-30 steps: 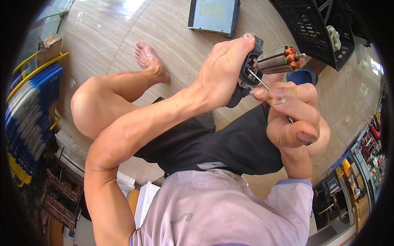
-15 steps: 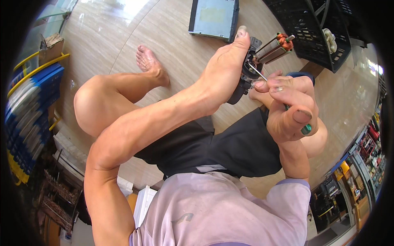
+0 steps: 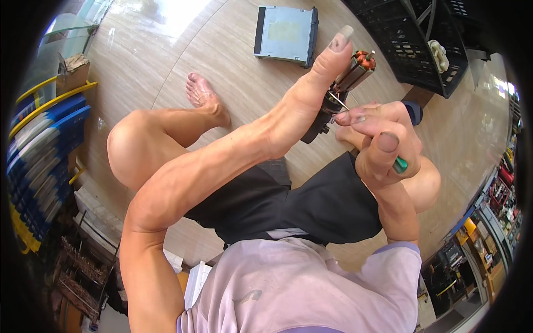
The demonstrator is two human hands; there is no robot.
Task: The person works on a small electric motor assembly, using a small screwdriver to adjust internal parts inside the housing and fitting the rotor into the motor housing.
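Note:
My left hand (image 3: 302,105) is closed around a small electric motor, its thumb pointing up and away from me. The motor's black housing (image 3: 317,127) shows below the palm, and its armature (image 3: 353,76) with copper windings sticks out on the far right side. In my right hand (image 3: 388,130) is a thin screwdriver (image 3: 400,165) with a green handle. Its metal shaft slants into the housing near the base of the armature. Exactly what the tip touches is too small to tell. My left fingers are mostly hidden behind the motor.
On the tiled floor ahead lies a metal box-shaped unit (image 3: 286,33). A black plastic crate (image 3: 405,44) stands at the upper right. Blue and white stacked items (image 3: 47,150) in a yellow rack are at the left. Shelves of small parts (image 3: 486,233) line the right.
My left hand has tilted, with its thumb higher, and the motor has shifted slightly left. My right hand has moved left with it, the screwdriver still at the housing.

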